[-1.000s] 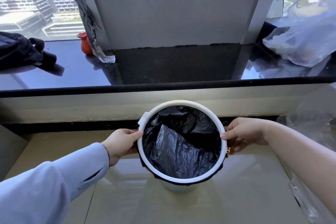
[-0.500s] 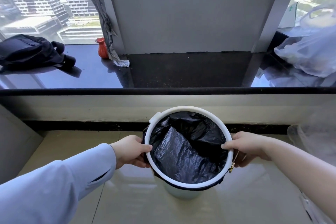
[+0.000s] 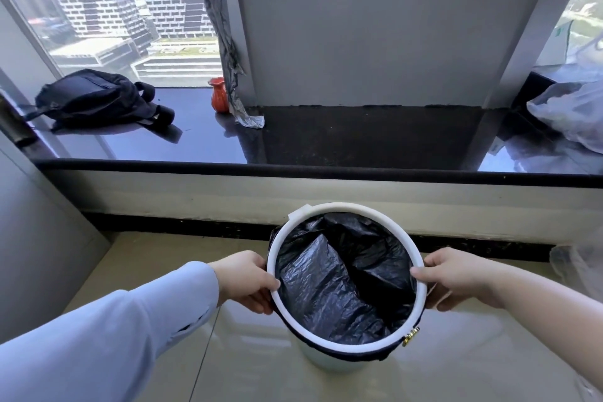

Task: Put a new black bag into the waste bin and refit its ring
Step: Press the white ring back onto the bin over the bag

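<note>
A pale round waste bin (image 3: 329, 361) stands on the tiled floor below a window sill. A crumpled black bag (image 3: 339, 284) lines it, its edge folded out under the white ring (image 3: 326, 209) on top of the rim. My left hand (image 3: 244, 281) grips the ring's left side, thumb on top. My right hand (image 3: 453, 277) grips the right side the same way. A small gold clasp (image 3: 410, 336) hangs at the ring's lower right.
The dark sill (image 3: 293, 166) runs across behind the bin. On it lie a black backpack (image 3: 94, 98), a small red vase (image 3: 219, 95) and clear plastic bags (image 3: 571, 111). A grey pillar (image 3: 375, 26) rises behind. More clear plastic (image 3: 580, 264) sits at the right.
The view has tilted up and shifted, so the bin sits lower and further right in the frame. Both hands keep their grip on the ring's sides; the bin looks lower beside the sill.
</note>
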Motion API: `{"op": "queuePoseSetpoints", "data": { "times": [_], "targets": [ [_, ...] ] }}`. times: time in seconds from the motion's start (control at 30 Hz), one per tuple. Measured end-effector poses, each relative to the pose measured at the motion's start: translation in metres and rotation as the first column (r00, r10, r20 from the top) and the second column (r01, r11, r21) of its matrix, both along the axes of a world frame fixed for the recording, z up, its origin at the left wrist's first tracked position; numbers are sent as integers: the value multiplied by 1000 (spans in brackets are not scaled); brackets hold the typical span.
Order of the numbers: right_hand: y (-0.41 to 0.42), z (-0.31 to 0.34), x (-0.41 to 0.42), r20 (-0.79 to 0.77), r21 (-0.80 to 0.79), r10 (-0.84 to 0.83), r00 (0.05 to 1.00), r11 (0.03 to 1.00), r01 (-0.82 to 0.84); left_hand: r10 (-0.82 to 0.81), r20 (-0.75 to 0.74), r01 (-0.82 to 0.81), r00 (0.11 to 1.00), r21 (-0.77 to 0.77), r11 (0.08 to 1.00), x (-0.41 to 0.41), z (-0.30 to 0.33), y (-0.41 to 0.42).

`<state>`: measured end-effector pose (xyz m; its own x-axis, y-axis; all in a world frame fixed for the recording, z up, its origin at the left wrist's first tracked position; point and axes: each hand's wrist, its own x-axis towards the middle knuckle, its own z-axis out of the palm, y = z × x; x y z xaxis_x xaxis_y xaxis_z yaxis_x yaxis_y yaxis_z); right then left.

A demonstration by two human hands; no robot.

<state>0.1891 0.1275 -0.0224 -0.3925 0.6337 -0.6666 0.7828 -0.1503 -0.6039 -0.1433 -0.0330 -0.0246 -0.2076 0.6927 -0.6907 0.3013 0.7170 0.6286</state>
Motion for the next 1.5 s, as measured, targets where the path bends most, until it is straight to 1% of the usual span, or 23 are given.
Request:
{"op": "queuePoseSetpoints", "data": {
  "times": [0.2,0.3,0.37,0.47,0.57,0.7,0.87,1.07,1.17,1.23,1.37,1.5],
  "targets": [
    [-18,-5,-40,-79,-145,59,995,987,-70,152,-70,-148,986,58,987,-39,-8,-30],
    [-32,-10,-68,-145,-172,58,988,982,-83,288,-78,-277,954,124,953,-62,-12,-51],
    [-43,-14,-89,-182,-172,43,982,982,-75,386,-28,-378,922,153,913,-72,-15,-69],
    [-59,-23,-118,-200,-148,2,980,988,-32,474,145,-489,868,94,867,-76,-17,-97],
    [-70,-30,-143,-204,-102,-27,979,995,6,470,226,-487,854,27,873,-71,-23,-120],
    [-77,-35,-166,-215,-64,-55,975,997,42,506,278,-542,816,68,837,-65,-33,-136],
    [-89,-38,-191,-252,-79,-48,967,996,29,574,251,-618,780,155,771,-67,-43,-151],
    [-113,-35,-227,-369,-112,-64,927,993,24,693,134,-693,709,319,647,-88,-52,-172],
    [-126,-37,-247,-414,-139,-99,905,989,45,752,78,-724,654,353,593,-101,-54,-183],
    [-134,-39,-261,-424,-164,-99,900,986,31,785,57,-744,616,368,557,-111,-55,-192],
    [-146,-41,-283,-451,-217,-113,885,976,14,823,44,-768,567,389,508,-130,-57,-204],
    [-154,-39,-298,-458,-226,-99,883,974,-8,853,33,-788,521,401,467,-146,-58,-209]
  ]
}}
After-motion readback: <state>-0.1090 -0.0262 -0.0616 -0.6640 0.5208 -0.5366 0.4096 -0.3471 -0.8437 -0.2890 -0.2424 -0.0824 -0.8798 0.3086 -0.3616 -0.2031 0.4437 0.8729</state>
